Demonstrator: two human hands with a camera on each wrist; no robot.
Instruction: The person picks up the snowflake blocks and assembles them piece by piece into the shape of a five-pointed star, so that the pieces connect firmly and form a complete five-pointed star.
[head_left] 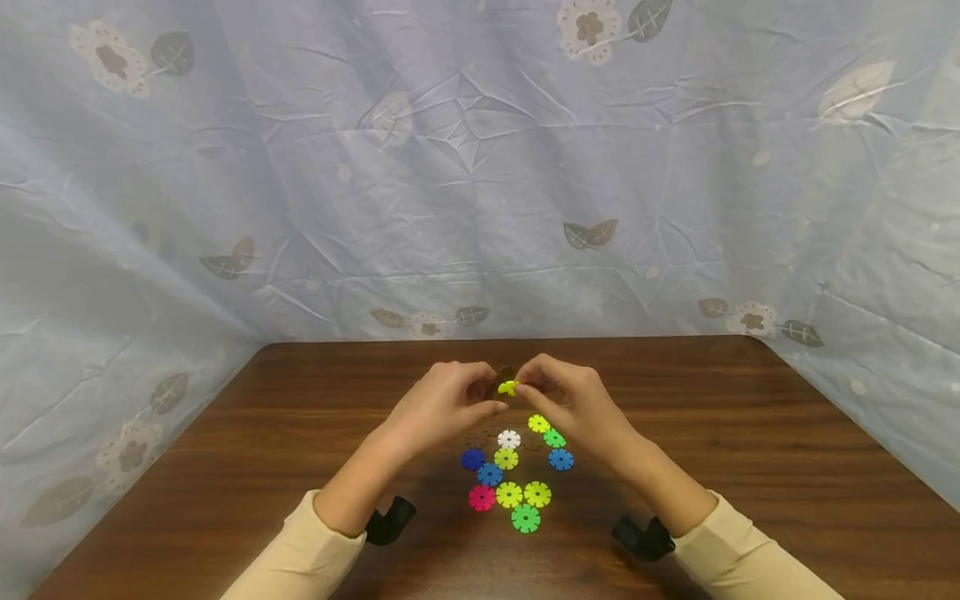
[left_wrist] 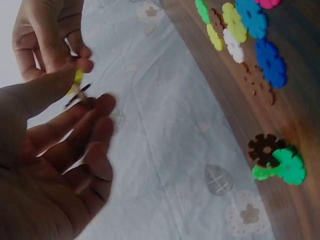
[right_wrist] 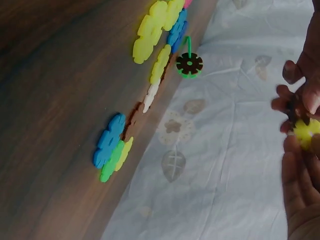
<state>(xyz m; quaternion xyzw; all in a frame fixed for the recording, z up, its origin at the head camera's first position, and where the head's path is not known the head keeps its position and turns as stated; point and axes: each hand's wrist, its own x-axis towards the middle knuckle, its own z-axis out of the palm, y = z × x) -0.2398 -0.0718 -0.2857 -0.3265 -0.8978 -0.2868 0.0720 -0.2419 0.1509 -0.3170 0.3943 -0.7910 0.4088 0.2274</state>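
Above the far part of the table, my two hands meet around small notched discs. My left hand (head_left: 442,406) pinches a dark brown notched disc (right_wrist: 297,106) between thumb and fingers. A yellow notched disc (head_left: 507,388) is pinched by the thumb and fingertips of my right hand (head_left: 573,404). The two discs touch at their edges; whether their slots are joined cannot be made out. In the left wrist view the brown piece (left_wrist: 80,96) shows edge-on, with a paler piece crossing it. Fingers cover part of both pieces.
Loose discs lie on the wooden table (head_left: 300,467): white (head_left: 508,439), pink (head_left: 482,498), green (head_left: 526,518), blue (head_left: 561,459), several yellow, and brown ones. Green discs (left_wrist: 291,167) joined with a brown disc (left_wrist: 266,149) stand near the far edge. A patterned cloth (head_left: 465,208) hangs behind.
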